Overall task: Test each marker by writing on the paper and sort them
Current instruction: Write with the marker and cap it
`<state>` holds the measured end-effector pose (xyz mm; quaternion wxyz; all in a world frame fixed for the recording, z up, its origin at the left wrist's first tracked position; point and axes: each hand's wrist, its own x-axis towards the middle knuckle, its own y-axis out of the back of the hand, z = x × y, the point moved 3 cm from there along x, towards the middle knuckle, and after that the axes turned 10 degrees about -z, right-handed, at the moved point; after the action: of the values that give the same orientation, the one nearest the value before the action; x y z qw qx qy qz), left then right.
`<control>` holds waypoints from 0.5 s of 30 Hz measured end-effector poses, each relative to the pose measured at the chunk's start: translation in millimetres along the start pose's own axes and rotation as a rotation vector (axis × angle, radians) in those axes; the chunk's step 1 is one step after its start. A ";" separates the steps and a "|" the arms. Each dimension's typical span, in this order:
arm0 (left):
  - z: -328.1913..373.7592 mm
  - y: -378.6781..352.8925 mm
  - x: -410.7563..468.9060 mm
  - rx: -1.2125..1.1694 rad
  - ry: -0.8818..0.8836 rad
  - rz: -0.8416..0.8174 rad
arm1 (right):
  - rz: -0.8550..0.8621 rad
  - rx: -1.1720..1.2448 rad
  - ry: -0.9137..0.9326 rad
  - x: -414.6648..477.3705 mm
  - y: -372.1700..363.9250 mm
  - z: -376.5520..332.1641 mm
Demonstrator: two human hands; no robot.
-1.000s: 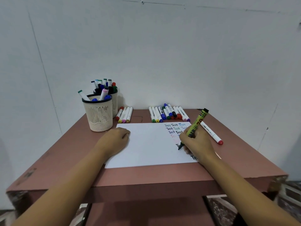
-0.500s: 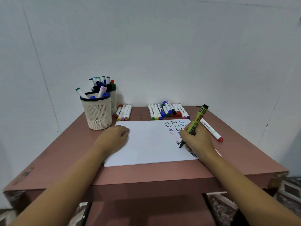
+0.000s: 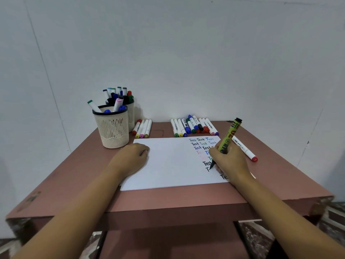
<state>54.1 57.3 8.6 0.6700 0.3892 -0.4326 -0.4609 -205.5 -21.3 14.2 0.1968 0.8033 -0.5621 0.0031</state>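
Just now the right hand works the green marker a little further along the paper. Its fingers are wrapped round the barrel and its black tip touches the sheet beside a fresh black stroke, under a finished black "Test". The ink shows dark, so this marker looks like a working one, and I judge its word about half written. The left hand stays where it was, a loose fist resting on the sheet and holding nothing.

A red-capped marker lies just right of the paper. Behind it, a long row of markers and a short row of four lie against the wall. Two mesh cups of markers stand at the back left of the reddish-brown table.
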 end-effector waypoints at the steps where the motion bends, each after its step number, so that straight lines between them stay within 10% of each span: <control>1: 0.9 0.3 0.0 0.003 0.001 -0.002 | -0.002 0.000 -0.001 -0.1 0.0 -0.4; 15: 1.8 0.3 -0.1 -0.010 0.007 0.011 | 0.034 -0.012 0.016 2.4 2.0 3.4</control>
<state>52.4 57.3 9.3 0.6760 0.3852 -0.4300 -0.4580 -207.2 -25.1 12.2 0.2062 0.7923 -0.5742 0.0097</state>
